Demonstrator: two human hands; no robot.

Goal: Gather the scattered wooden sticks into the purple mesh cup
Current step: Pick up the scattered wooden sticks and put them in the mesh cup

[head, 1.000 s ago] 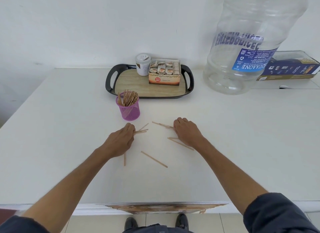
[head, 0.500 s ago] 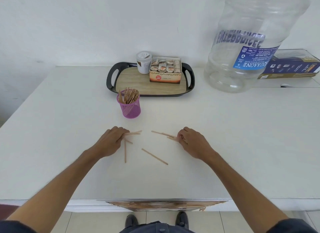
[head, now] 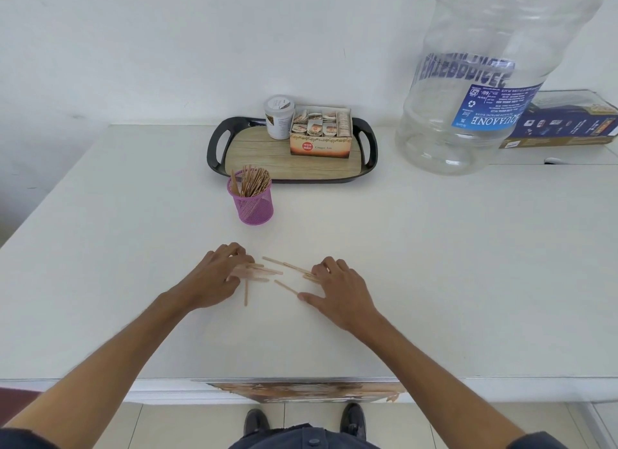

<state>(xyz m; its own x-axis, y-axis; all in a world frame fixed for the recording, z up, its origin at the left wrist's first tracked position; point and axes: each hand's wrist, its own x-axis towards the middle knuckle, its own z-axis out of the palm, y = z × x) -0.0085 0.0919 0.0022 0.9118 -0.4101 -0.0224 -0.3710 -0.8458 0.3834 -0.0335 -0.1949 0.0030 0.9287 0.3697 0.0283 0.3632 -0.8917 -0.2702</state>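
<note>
Most of the work appears done: the purple mesh cup (head: 253,202) stands upright on the white table (head: 434,248), already packed with a dense bundle of thin, pale wooden sticks (head: 251,181) that rise above its rim. What is left is a small scatter of loose flat sticks (head: 284,266) lying on the table nearer to me than the cup, between my two hands. They are slender, light tan strips lying crossed at several angles, one (head: 246,293) pointing straight toward me and one (head: 286,286) set diagonally.

My left hand (head: 219,278) rests on the table, nearer me than the cup, fingers curled over the ends of a few sticks; the blur hides whether they are truly pinched. My right hand (head: 337,291), to the right of that scatter, lies flat with fingers spread, fingertips touching the nearest sticks. Beyond the cup sits a black-rimmed, wood-patterned tray (head: 369,144).
</note>
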